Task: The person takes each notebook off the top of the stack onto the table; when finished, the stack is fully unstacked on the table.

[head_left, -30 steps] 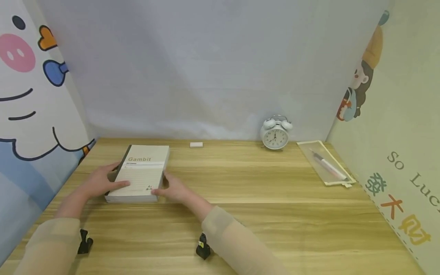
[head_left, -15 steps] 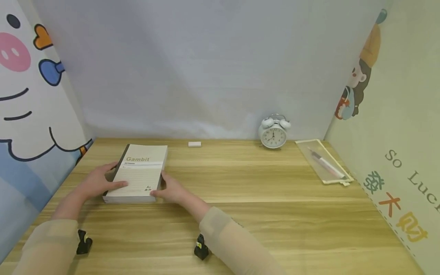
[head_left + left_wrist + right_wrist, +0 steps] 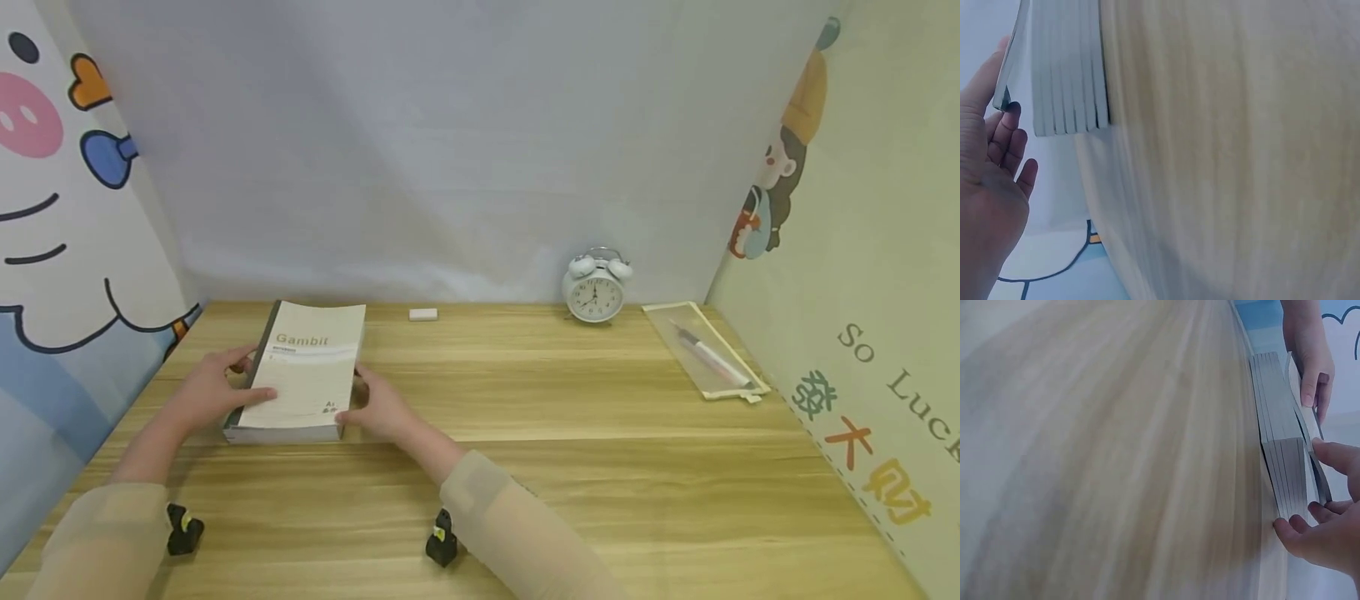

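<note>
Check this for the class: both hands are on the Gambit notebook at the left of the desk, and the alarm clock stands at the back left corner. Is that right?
Not quite. The alarm clock stands at the back right, beside the clear pencil pouch, as the head view shows. The left hand and right hand are on the Gambit notebook.

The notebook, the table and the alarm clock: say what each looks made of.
Notebook: paper, matte card cover; stacked page edges show in the wrist views. Table: wood or wood-look laminate, with pale grain stripes and a smooth, low sheen. Alarm clock: probably painted metal, white, with twin bells; it is too small to be sure.
</note>
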Demonstrator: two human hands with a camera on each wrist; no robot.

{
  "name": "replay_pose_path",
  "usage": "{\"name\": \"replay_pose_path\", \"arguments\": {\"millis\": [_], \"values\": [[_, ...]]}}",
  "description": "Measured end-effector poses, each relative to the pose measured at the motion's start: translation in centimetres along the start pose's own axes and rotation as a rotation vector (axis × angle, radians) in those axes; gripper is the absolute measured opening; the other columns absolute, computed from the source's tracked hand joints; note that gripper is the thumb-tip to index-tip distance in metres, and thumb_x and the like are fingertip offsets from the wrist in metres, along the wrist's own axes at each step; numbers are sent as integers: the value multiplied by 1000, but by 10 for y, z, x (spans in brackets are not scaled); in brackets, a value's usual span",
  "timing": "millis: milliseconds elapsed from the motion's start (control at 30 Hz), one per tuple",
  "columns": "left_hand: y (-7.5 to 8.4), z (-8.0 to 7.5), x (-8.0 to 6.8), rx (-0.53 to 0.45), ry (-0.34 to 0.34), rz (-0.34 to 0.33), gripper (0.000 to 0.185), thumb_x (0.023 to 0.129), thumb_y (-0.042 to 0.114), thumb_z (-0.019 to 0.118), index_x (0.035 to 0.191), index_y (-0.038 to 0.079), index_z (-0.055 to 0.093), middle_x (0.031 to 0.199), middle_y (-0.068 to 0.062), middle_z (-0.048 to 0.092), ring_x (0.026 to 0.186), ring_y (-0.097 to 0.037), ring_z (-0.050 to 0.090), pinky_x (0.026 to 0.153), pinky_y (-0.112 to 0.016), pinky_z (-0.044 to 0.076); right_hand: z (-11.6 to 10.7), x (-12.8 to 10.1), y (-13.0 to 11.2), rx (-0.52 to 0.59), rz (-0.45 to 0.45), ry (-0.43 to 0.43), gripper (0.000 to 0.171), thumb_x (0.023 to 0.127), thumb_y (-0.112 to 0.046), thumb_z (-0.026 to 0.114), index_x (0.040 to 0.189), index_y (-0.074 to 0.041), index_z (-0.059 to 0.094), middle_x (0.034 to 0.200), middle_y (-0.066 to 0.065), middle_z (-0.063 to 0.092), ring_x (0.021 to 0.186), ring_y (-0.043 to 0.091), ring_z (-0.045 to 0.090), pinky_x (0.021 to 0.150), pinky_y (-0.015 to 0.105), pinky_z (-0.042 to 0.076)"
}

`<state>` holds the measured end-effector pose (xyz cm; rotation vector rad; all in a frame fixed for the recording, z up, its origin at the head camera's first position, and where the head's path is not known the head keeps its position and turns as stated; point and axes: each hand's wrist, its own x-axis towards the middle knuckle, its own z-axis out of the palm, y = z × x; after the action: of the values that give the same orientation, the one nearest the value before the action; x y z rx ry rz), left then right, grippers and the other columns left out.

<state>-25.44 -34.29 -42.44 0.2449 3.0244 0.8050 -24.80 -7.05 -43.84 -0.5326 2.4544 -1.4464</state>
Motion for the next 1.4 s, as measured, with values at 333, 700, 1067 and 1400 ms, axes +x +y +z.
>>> {"name": "replay_pose_path", "arguments": {"millis": [333,700,1067,1400], "values": [[26,-3,7,-21,27,65,101,76,53,72,148,2,25,119,-26,50,111,-42,46,82,-54,42,-22,0,5,94,-65,12,98,75,-3,78,152,-13,18,145,8,40,129,30,40,102,41,39],[60,-2,13,-8,76,110,91,77,55,70,145,6,36,116,-21,52,112,-40,43,86,-57,38,-61,-4,10,9,-90,92,83,79,-14,76,148,-6,30,131,12,51,122,30,46,99,39,42],[88,7,19,-6,85,244,77,81,41,72,142,5,42,107,-12,62,110,-35,49,93,-56,36,-106,-19,18,-66,-116,110,82,78,-16,78,147,-14,34,132,11,51,120,28,47,97,45,43],[106,20,19,3,30,328,77,77,36,77,139,4,46,101,-5,60,100,-29,47,87,-50,34,-127,-34,30,-177,-133,25,82,76,-19,79,146,-11,36,143,11,43,122,34,46,98,47,42]]}}
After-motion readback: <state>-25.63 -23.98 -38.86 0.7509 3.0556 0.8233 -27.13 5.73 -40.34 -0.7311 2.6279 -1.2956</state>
